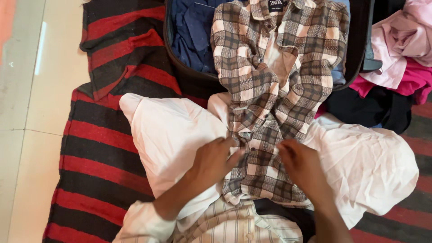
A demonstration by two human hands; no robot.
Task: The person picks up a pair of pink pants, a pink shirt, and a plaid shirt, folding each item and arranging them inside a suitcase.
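Both hands, left hand (215, 161) and right hand (300, 167), flat on a checked shirt (274, 90) (over white cloth (171, 130)), beside an open suitcase (180, 67).

One label in view: small black rectangular woven neck label with pale lettering (276, 5), sewn inside the collar of the brown, grey and cream checked flannel shirt (270, 90), top edge of frame; partly cropped, probably fabric. No packages, signs or screens seen.

A red-and-black striped rug (99, 148) lies on glossy pale floor tiles (27, 112).
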